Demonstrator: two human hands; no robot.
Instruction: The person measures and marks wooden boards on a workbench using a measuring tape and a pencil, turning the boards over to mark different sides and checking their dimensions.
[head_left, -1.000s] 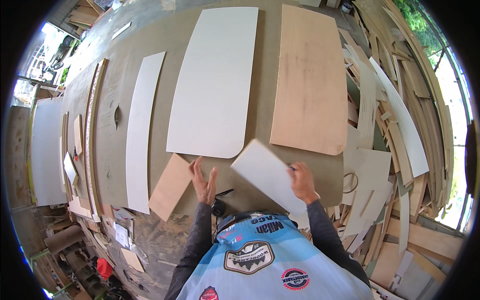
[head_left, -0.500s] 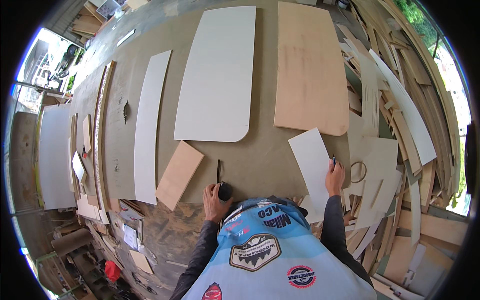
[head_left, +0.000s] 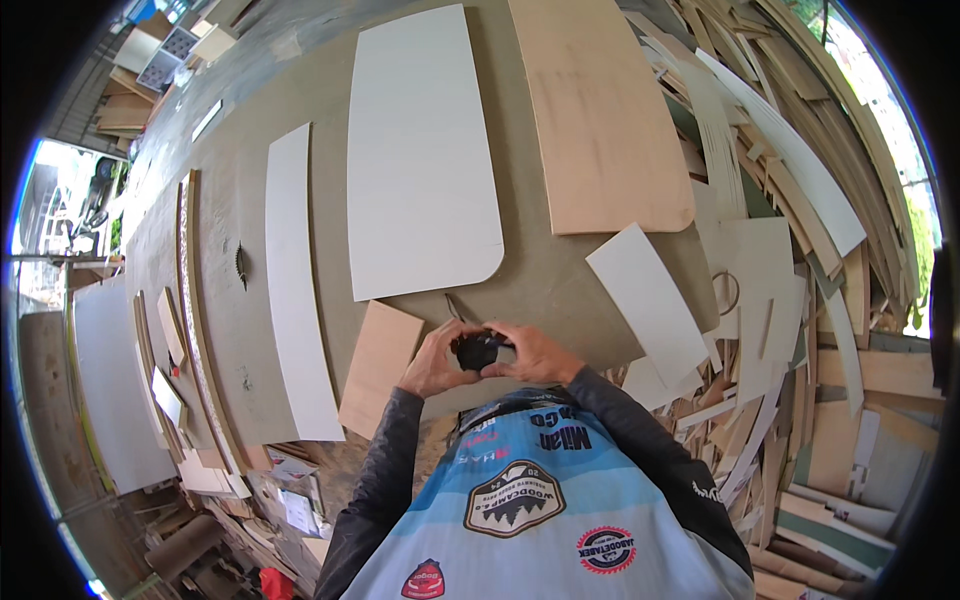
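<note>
In front of my torso both hands meet around a black rounded object (head_left: 478, 351); its exact kind I cannot make out. My left hand (head_left: 437, 358) curls around its left side. My right hand (head_left: 533, 355) grips it from the right, beside a small greyish part. Just beyond the fingers a thin dark strip (head_left: 453, 306) lies on the brown work surface (head_left: 560, 290). A small plywood piece (head_left: 380, 362) sits left of my hands, close to a large white panel (head_left: 422, 160) with one rounded corner. To the right rests a small white board (head_left: 650, 300).
A large plywood panel (head_left: 605, 130) lies at the far right. On the left are a long narrow white panel (head_left: 292, 270), a long wooden strip (head_left: 192, 300) and a dark toothed piece (head_left: 241, 265). Stacked offcuts (head_left: 800, 150) crowd the right side.
My right hand has left the small white board and come to the middle, joining my left hand at the black object. The slim blue-tipped item it held no longer shows. My view has shifted.
</note>
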